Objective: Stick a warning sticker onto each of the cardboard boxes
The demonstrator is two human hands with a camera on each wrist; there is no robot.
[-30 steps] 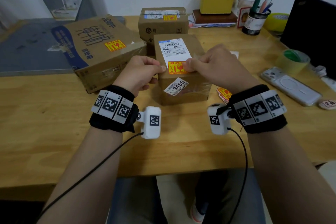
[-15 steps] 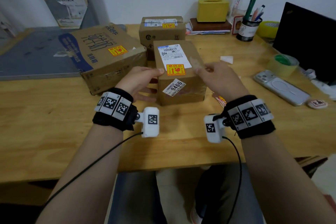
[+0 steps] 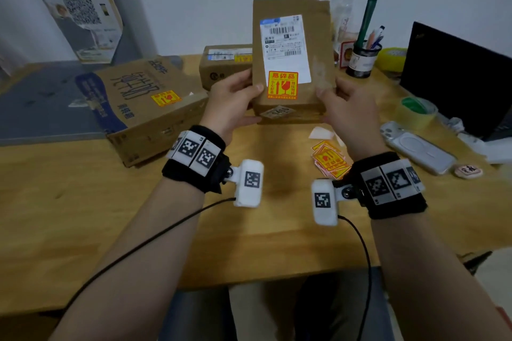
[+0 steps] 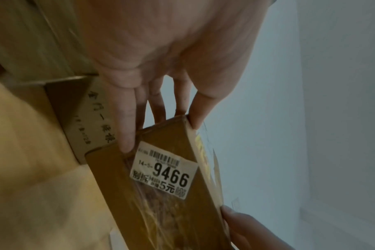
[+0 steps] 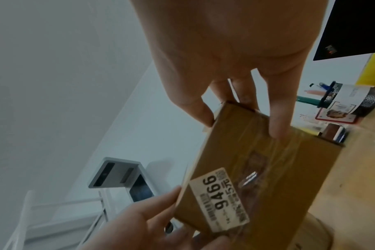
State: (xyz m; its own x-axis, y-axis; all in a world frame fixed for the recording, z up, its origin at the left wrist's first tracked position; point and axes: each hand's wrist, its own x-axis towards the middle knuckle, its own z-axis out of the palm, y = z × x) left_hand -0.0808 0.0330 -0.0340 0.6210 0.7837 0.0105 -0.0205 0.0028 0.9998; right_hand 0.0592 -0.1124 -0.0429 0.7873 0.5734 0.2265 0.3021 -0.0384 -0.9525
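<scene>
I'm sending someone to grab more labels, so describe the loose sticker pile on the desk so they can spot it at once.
On the wooden desk, look just in front of the raised box, beside the right hand's wrist. The sticker pile lies there, left of the phone. It is a fanned stack of yellow squares with red print, the only stickers not on a box.

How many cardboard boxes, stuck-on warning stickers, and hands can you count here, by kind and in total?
Boxes: 3 (held, big, rear)
Stuck warning stickers: 3 ()
Hands: 2 (left, right)
Total: 8
</scene>
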